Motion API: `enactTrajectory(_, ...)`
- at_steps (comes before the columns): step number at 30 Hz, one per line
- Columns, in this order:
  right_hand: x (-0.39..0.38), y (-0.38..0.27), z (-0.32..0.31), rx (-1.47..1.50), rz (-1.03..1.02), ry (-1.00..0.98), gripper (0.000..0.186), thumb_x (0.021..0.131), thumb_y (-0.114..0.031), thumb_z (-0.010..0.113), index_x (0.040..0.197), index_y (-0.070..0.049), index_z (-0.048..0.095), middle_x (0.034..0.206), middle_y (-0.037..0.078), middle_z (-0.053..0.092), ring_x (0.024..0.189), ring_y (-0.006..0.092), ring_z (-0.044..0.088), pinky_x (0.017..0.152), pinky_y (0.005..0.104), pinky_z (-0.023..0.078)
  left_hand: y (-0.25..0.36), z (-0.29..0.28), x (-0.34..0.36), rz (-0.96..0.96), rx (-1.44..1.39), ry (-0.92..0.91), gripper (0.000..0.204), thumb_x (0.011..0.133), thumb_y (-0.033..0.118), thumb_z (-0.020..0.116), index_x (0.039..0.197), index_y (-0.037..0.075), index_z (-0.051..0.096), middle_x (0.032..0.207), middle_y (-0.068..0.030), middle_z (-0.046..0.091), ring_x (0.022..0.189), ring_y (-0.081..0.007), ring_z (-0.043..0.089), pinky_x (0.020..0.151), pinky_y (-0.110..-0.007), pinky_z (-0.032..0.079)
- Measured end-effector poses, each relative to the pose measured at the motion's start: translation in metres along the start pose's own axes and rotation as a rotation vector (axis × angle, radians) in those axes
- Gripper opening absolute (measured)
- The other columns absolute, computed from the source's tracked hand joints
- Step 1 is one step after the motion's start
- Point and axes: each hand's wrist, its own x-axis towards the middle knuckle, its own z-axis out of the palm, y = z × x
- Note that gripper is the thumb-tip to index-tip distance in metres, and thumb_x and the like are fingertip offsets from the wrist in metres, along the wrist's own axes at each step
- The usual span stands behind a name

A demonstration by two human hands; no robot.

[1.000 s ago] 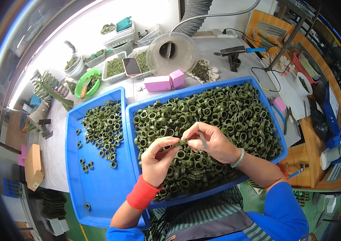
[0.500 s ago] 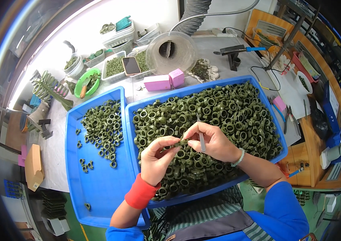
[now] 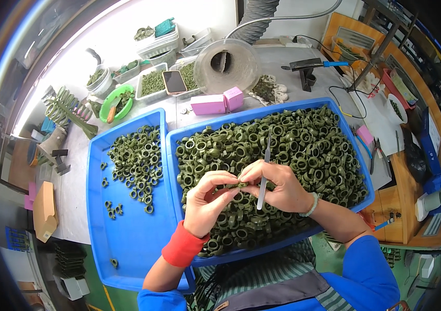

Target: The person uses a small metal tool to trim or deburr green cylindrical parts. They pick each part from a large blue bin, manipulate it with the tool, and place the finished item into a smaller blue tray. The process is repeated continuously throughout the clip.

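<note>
Two bare hands, both over the right-hand blue tray [image 3: 171, 179]. Left hand [image 3: 205, 203]: thumb and fingertips pinched on one small green part [image 3: 240, 185]. Right hand [image 3: 284, 189]: thumb and index finger closed on the same part from the other side; also has one slim metal blade [image 3: 261, 197] tucked across the fingers, standing nearly upright in view. Part is mostly hidden by the fingertips, held above the heap; its exact shape can't be told.

Blue trays: two, side by side. Right one is filled with dark green ring-shaped parts [image 3: 314, 140], too many to count. Left blue tray [image 3: 129, 238] has a smaller pile [image 3: 136, 155] toward its far end, also too dense to count; apart from that pile, three parts grouped below it, two near the left wall, one ring [image 3: 114, 263] alone at the near end.

Behind the trays: two pink blocks [image 3: 208, 104] end to end, one phone [image 3: 174, 82] on two clear bins [image 3: 150, 85] of small green pieces, one bright green bowl [image 3: 105, 108] with one wooden handle [image 3: 111, 114] in it, one clear round tub [image 3: 244, 70] on its side. Right of the trays: one more pink block [image 3: 365, 135].

Worn: one red wristband [image 3: 183, 247] (left), one pale green bracelet [image 3: 311, 205] (right).
</note>
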Motion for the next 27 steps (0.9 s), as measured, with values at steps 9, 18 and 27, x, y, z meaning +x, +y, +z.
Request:
enactTrajectory(9, -0.002, -0.004, 0.0, 0.191, 0.122, -0.02, 0.019, 0.088, -0.002, 0.075, 0.103, -0.001, 0.063, 0.099, 0.007, 0.07, 0.092, 0.0149, 0.071, 0.08, 0.0289, 0.058, -0.003, -0.005, 0.0, 0.095, 0.063, 0.021, 0.022, 0.09, -0.012, 0.066, 0.109, -0.002, 0.071, 0.12, -0.0126, 0.065, 0.106, -0.0176, 0.066, 0.092, -0.028, 0.057)
enactTrajectory(18, 0.001, -0.007, -0.006, 0.422, 0.422, -0.06, 0.014, 0.098, 0.0, 0.061, 0.111, -0.001, 0.06, 0.098, 0.005, 0.068, 0.088, 0.0107, 0.069, 0.083, 0.0263, 0.058, 0.008, -0.004, 0.001, 0.082, 0.187, 0.102, 0.019, 0.092, -0.008, 0.067, 0.109, -0.003, 0.072, 0.112, -0.0097, 0.07, 0.1, -0.0133, 0.067, 0.088, -0.025, 0.054)
enactTrajectory(27, -0.009, 0.019, -0.008, -0.512, 0.07, -0.306, 0.018, 0.08, -0.001, 0.067, 0.091, -0.006, 0.054, 0.082, 0.01, 0.061, 0.084, 0.0327, 0.06, 0.08, 0.0423, 0.049, 0.017, -0.016, -0.007, -0.364, -0.544, 0.241, 0.025, 0.106, 0.013, 0.053, 0.127, 0.0, 0.059, 0.11, -0.0052, 0.064, 0.097, -0.0155, 0.065, 0.086, -0.026, 0.055)
